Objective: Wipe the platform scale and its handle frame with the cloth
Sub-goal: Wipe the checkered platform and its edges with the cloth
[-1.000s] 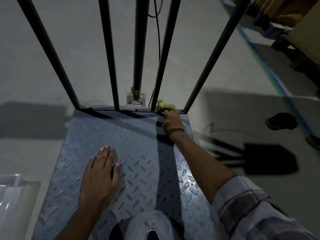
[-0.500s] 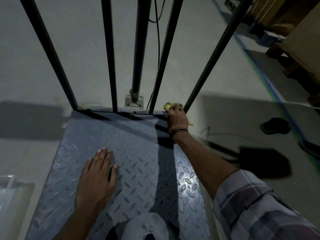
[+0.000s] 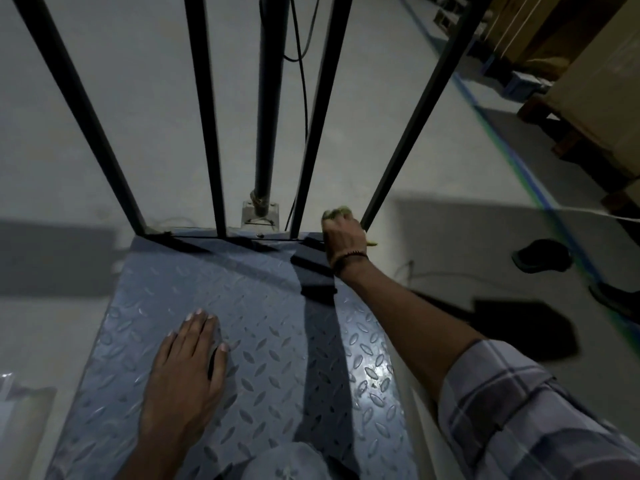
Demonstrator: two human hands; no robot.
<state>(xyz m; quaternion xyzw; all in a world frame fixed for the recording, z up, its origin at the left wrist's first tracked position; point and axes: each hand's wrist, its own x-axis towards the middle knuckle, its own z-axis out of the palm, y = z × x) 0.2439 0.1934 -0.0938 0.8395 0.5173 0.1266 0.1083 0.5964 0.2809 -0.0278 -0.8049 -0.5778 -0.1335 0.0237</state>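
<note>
Right hand [image 3: 344,233] clenched on yellow-green cloth [image 3: 335,213] at handle frame [image 3: 394,168] base; left hand [image 3: 187,372] released, flat, fingers extended, on platform scale [image 3: 270,327]

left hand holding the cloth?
No, the left hand lies flat and empty on the platform; the cloth is bunched in the right hand at the frame's base.

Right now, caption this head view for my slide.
Right hand presses yellow cloth at frame's base; left hand flat on platform.
</note>
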